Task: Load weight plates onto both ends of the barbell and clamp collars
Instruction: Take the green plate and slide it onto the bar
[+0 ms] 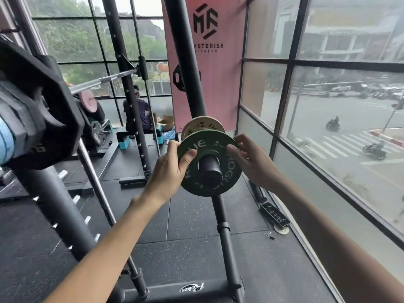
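Now | both hands [172, 169] [251, 162] grip green plate [208, 162] | "ROGUE" | on peg [211, 171]

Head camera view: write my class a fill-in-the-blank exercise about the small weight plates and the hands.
1. The green plate is gripped at its rim by ____ hands, the left hand and the right hand.
2. The black peg passes through the green plate's ____.
3. Directly behind the green plate sits a ____ coloured plate.
4. The brand name printed on the green plate is ____.

Missing words: both; centre hole; cream; ROGUE
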